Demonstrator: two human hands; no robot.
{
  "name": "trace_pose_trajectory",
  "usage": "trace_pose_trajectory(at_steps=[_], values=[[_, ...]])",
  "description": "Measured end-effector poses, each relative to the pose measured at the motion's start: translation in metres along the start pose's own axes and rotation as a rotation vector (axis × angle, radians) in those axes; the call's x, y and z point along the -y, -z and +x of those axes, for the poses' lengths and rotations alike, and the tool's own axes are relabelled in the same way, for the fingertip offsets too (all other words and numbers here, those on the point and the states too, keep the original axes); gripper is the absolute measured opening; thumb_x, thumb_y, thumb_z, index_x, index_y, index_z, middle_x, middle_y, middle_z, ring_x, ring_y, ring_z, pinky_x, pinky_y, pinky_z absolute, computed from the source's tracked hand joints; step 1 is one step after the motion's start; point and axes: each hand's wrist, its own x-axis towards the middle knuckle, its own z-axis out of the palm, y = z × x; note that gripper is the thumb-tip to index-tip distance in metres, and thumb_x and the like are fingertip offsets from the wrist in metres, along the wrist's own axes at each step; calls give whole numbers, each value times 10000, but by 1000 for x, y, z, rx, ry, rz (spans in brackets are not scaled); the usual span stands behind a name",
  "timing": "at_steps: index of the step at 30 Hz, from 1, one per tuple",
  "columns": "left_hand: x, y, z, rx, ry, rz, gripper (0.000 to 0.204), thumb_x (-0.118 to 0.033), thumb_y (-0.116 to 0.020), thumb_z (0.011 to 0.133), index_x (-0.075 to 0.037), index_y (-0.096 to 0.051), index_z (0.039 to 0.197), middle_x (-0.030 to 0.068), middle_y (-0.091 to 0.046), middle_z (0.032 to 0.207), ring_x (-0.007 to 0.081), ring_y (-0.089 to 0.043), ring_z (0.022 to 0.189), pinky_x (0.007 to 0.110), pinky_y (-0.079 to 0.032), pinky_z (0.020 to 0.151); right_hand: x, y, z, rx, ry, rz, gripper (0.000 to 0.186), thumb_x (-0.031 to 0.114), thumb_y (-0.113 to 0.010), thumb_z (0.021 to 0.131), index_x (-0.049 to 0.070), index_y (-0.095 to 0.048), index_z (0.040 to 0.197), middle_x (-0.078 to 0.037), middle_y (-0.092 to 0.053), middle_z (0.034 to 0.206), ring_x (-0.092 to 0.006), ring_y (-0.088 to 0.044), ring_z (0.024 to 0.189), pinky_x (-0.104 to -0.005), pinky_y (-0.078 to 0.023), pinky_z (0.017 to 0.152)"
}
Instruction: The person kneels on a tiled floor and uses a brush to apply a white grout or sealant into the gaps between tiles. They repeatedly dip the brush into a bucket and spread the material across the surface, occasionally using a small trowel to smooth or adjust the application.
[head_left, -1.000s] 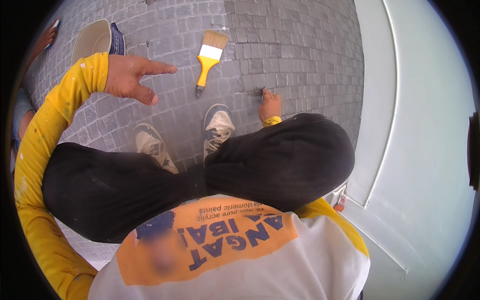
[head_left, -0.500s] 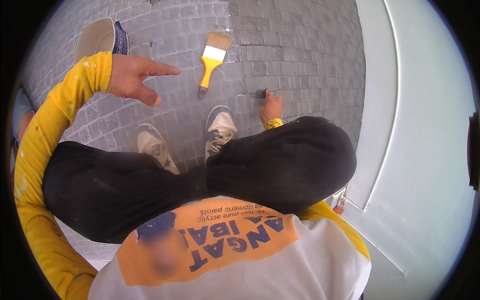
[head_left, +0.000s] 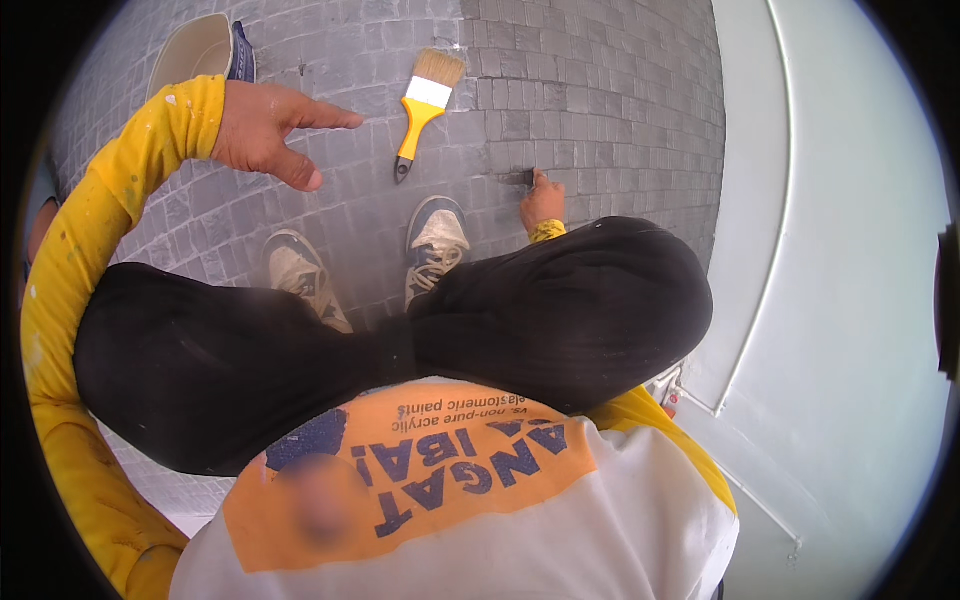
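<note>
A wide paintbrush (head_left: 424, 112) with a yellow handle, white band and tan bristles lies on the grey paved floor (head_left: 340, 200), bristles pointing away from me. My left hand (head_left: 262, 132) hovers left of it, holding nothing, with index finger and thumb stretched apart. Beyond my right knee, my right hand (head_left: 543, 202) is down at the paving, its fingers closed. A small dark shape shows at its fingertips; whether it is a tool or a wet mark I cannot make out. The paving around that hand is darker than on the left.
An open cream-coloured bucket (head_left: 190, 52) with a blue side stands past my left wrist. My two shoes (head_left: 437, 240) are planted before me. On the right rises a pale wall (head_left: 850, 250) with a thin white pipe (head_left: 786, 200). Part of another person (head_left: 42, 225) appears at the far left edge.
The floor, paintbrush and bucket sit slightly higher in the picture as the view has shifted. My right hand stays at nearly the same paving spot; my left hand keeps its pose.
</note>
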Motion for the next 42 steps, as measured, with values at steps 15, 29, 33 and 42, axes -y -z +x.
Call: trace_pose_trajectory(at_steps=[15, 29, 33, 42], values=[[2, -6, -1, 5, 108, -73, 831, -359, -736, 865, -86, -328, 1535, 213, -322, 1572, 369, -306, 1457, 467, -237, 1208, -2, 90, 136, 534, 506, -442, 279, 204, -695, 865, 246, -740, 1137, -101, -746, 979, -282, -702, 875, -383, -548, 829], [-7, 0, 22, 73, 102, -113, 845, -372, -734, 867, -69, -316, 1536, 214, -317, 1574, 371, -289, 1465, 464, -222, 1212, -7, 86, 114, 497, 549, -395, 290, 227, -642, 879, 297, -726, 1148, -87, -734, 1002, -301, -688, 956, -414, -545, 863], [-8, 0, 25, 84, 91, -125, 841, -359, -735, 868, -59, -316, 1533, 215, -317, 1574, 368, -287, 1466, 463, -222, 1212, -10, 85, 114, 463, 568, -401, 239, 212, -663, 876, 250, -745, 1097, -111, -728, 976, -314, -686, 921, -419, -545, 834], [-15, 1, 23, 101, 147, -124, 822, -320, -736, 869, -68, -322, 1533, 215, -313, 1576, 366, -282, 1469, 463, -233, 1208, -6, 87, 117, 433, 612, -433, 273, 188, -662, 847, 257, -745, 1098, -109, -732, 957, -320, -689, 909, -430, -547, 820]])
